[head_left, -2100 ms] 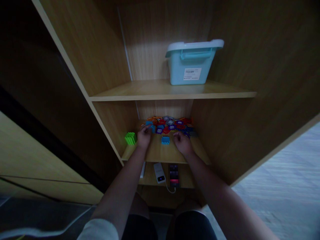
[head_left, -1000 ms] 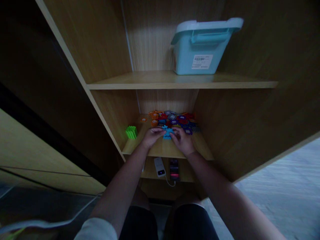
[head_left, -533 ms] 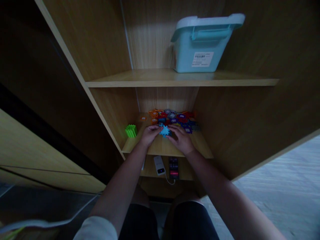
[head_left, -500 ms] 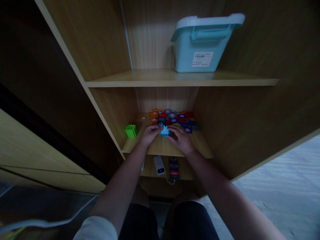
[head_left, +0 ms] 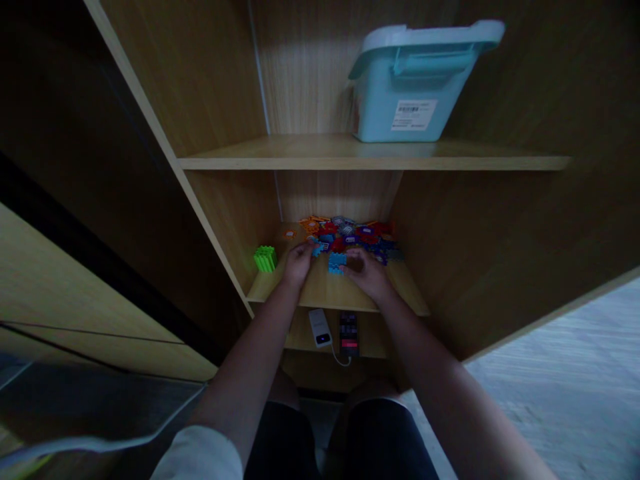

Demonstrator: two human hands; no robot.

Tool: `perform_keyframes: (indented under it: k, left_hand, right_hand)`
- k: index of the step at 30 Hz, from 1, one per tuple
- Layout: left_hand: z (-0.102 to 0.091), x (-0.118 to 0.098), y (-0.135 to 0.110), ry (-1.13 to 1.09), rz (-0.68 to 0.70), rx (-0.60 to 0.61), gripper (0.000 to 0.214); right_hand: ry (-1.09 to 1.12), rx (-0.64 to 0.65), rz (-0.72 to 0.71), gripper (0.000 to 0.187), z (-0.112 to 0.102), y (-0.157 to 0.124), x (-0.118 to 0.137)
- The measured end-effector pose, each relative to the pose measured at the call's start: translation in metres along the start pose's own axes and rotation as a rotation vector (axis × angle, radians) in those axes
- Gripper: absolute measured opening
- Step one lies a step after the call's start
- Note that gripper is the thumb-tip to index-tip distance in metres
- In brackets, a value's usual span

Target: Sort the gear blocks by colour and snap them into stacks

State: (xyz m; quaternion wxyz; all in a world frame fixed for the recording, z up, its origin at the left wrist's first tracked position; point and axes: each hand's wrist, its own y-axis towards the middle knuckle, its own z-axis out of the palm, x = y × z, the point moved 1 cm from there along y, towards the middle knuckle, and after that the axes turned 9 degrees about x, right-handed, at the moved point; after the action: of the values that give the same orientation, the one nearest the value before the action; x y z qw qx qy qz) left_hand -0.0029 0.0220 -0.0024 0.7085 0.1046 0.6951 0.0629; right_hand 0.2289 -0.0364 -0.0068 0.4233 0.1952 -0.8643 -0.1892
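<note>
On the middle shelf, my left hand (head_left: 299,261) pinches a small blue interlocking piece (head_left: 318,249) with notched edges. To its right a stack of light blue notched pieces (head_left: 337,263) sits on the shelf board. My right hand (head_left: 367,270) curls its thumb and forefinger against the right edge of that stack. Behind both hands spreads a loose pile of orange, red, grey and purple pieces (head_left: 345,230). A bright green stack of pieces (head_left: 265,259) stands at the left by the side panel.
A lidded light blue storage box (head_left: 420,87) rests on the upper shelf (head_left: 310,162). Below my hands lie a white power bank (head_left: 320,327) and a phone (head_left: 349,333), joined by a cable. One orange piece (head_left: 289,234) lies apart on the left.
My hands have moved apart. The left has shifted away from the blue stack and now has a blue piece in its fingers; the right stays at the stack. The view has shifted slightly.
</note>
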Motion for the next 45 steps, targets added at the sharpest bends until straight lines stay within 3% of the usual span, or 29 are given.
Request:
perform_keyframes:
  k: [5, 20, 36, 45]
  left_hand:
    - [0.002, -0.005, -0.002, 0.032, -0.044, 0.004, 0.024]
    - [0.001, -0.013, -0.006, 0.079, -0.007, 0.009, 0.019]
    - [0.001, -0.004, -0.002, 0.041, 0.0, 0.009, 0.025]
    - [-0.001, -0.01, -0.005, 0.067, -0.002, 0.028, 0.025]
  right_hand:
    - [-0.016, 0.028, 0.024, 0.045, 0.001, 0.0, -0.006]
    - [-0.032, 0.052, 0.021, 0.042, 0.003, -0.001, -0.006]
    - [-0.009, 0.074, 0.024, 0.042, 0.003, -0.001, -0.007]
    - [-0.012, 0.076, 0.039, 0.042, 0.002, -0.002, -0.005]
